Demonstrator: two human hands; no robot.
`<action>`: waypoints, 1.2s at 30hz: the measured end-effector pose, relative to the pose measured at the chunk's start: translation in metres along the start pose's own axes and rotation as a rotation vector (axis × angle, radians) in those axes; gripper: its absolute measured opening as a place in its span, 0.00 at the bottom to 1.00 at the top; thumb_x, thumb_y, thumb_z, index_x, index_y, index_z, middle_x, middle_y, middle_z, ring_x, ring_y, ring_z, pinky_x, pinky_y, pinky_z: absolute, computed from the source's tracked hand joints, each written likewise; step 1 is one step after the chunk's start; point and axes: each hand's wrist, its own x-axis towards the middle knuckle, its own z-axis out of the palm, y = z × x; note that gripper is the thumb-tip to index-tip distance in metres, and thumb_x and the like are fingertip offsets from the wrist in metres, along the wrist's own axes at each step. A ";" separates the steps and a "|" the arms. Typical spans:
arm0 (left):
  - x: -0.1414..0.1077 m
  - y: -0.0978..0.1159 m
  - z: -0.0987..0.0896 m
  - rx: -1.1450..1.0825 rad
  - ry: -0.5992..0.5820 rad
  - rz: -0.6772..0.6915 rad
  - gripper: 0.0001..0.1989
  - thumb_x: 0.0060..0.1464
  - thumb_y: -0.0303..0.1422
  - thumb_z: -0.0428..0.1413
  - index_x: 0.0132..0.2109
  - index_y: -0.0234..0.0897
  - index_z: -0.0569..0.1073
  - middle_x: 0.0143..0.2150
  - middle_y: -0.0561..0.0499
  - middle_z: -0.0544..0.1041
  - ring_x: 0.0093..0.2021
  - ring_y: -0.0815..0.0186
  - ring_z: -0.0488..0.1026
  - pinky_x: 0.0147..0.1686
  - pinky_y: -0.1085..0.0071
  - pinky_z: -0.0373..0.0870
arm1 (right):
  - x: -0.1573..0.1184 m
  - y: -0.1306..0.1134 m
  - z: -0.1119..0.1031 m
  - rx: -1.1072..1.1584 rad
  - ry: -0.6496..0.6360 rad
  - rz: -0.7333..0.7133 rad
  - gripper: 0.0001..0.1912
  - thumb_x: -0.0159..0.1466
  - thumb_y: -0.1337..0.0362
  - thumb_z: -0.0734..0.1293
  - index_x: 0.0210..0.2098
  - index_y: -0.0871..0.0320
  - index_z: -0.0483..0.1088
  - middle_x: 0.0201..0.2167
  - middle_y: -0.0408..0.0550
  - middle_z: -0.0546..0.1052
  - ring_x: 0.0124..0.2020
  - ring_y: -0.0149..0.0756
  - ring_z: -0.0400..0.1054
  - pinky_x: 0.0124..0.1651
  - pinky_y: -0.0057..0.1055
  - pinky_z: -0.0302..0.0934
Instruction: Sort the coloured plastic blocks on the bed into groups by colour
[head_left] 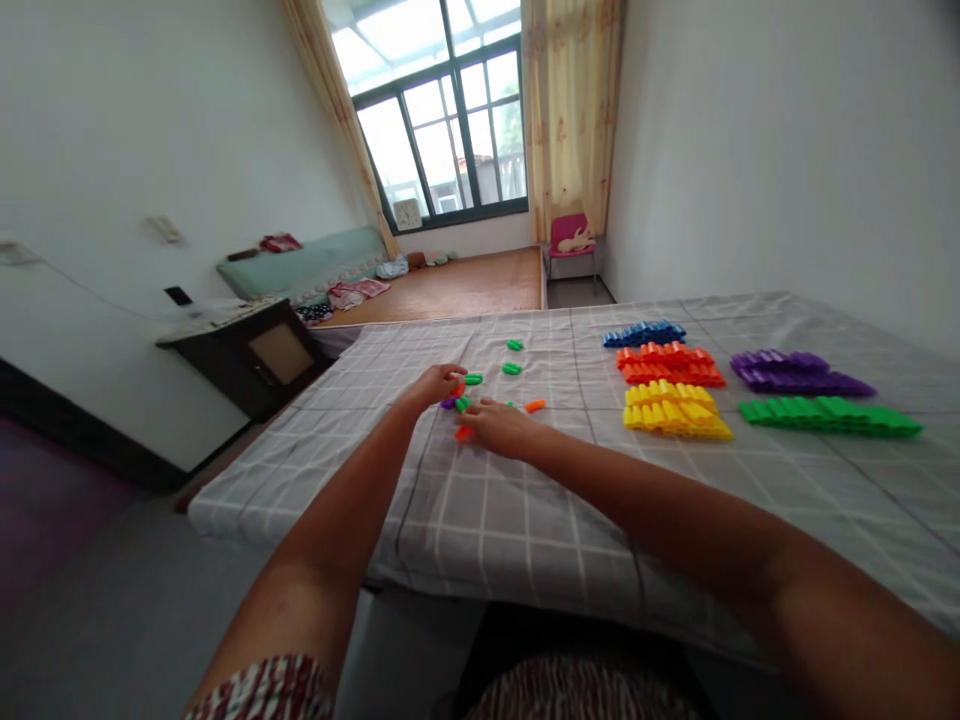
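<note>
At the near side, a red-and-white patterned sleeve (pixel 262 690) is seen on the left arm, and both bare forearms are stretched over a grey checked cloth (pixel 525 510). The right hand (pixel 501 427) is held low over the cloth with its fingers pointed left; a near orange piece (pixel 463 434) is partly covered by it, and a green piece (pixel 463 405) is seen at its fingertips, though whether that is gripped cannot be told. Just beyond and to the left, the left hand (pixel 437 383) is bent inward, its fingers curled narrowly beside a second orange piece (pixel 458 388); whether it is pinched cannot be told. A purple piece (pixel 448 404) is seen between the two hands. To the right, a third orange piece (pixel 535 406) is laid apart. Farther right, ribbed groups are lined up: a yellow group (pixel 675 410) and a green group (pixel 829 415) nearest, then a red-orange group (pixel 667 365) and a purple group (pixel 799 373), with a blue group (pixel 645 334) farthest. Beyond the hands, three loose green pieces (pixel 511 369) are spread out. In the background, a dark cabinet (pixel 270 350) is placed left, a pink chair (pixel 568 232) right, and a window (pixel 450 130) is framed by curtains (pixel 574 110).
</note>
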 end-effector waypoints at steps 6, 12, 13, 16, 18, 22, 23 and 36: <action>-0.009 0.009 -0.001 -0.169 -0.073 0.012 0.20 0.45 0.36 0.59 0.45 0.29 0.76 0.31 0.47 0.78 0.27 0.67 0.72 0.28 0.71 0.69 | 0.006 0.012 -0.003 0.006 -0.063 0.053 0.12 0.64 0.71 0.61 0.45 0.59 0.72 0.36 0.53 0.78 0.41 0.40 0.71 0.46 0.34 0.61; 0.006 0.021 0.014 -0.206 -0.185 0.069 0.32 0.35 0.34 0.63 0.52 0.32 0.73 0.37 0.47 0.79 0.36 0.62 0.76 0.34 0.69 0.72 | -0.047 0.041 -0.043 0.166 -0.243 0.394 0.19 0.63 0.67 0.63 0.54 0.54 0.70 0.40 0.48 0.79 0.38 0.35 0.73 0.37 0.26 0.62; 0.010 0.026 0.020 -0.196 -0.192 0.085 0.32 0.35 0.34 0.63 0.52 0.32 0.73 0.37 0.48 0.79 0.36 0.62 0.76 0.35 0.69 0.72 | -0.054 0.044 -0.045 0.137 -0.248 0.426 0.19 0.63 0.66 0.62 0.53 0.55 0.71 0.41 0.49 0.79 0.40 0.36 0.73 0.39 0.27 0.62; 0.021 0.050 0.042 -0.177 -0.195 0.154 0.29 0.36 0.36 0.62 0.50 0.31 0.74 0.37 0.47 0.79 0.36 0.62 0.76 0.36 0.67 0.73 | -0.068 0.051 -0.040 0.063 -0.167 0.401 0.20 0.64 0.62 0.62 0.55 0.56 0.70 0.48 0.54 0.77 0.45 0.41 0.72 0.44 0.32 0.62; 0.027 0.067 0.056 -0.172 -0.182 0.211 0.28 0.38 0.38 0.63 0.48 0.30 0.74 0.38 0.45 0.79 0.36 0.61 0.76 0.37 0.66 0.73 | -0.070 0.053 -0.032 0.071 -0.143 0.275 0.20 0.63 0.60 0.64 0.53 0.58 0.71 0.48 0.55 0.76 0.46 0.43 0.71 0.46 0.34 0.62; 0.039 0.098 0.074 -0.128 -0.098 0.302 0.23 0.38 0.37 0.64 0.44 0.31 0.76 0.41 0.45 0.79 0.36 0.62 0.76 0.39 0.65 0.73 | -0.070 0.051 -0.019 0.114 -0.130 0.147 0.16 0.60 0.69 0.64 0.48 0.60 0.73 0.45 0.55 0.76 0.44 0.40 0.71 0.46 0.33 0.62; 0.042 0.104 0.077 -0.112 -0.085 0.312 0.22 0.39 0.37 0.64 0.43 0.32 0.75 0.40 0.46 0.79 0.35 0.63 0.76 0.38 0.66 0.73 | -0.071 0.050 -0.021 0.119 -0.117 0.153 0.16 0.60 0.71 0.64 0.47 0.61 0.73 0.45 0.55 0.76 0.43 0.40 0.71 0.45 0.33 0.63; 0.075 0.173 0.143 -0.060 -0.093 0.432 0.15 0.45 0.29 0.61 0.43 0.34 0.73 0.36 0.49 0.78 0.35 0.66 0.76 0.34 0.73 0.72 | -0.237 0.191 -0.129 -0.074 0.233 0.843 0.20 0.58 0.68 0.67 0.50 0.61 0.68 0.45 0.53 0.78 0.41 0.38 0.72 0.44 0.28 0.62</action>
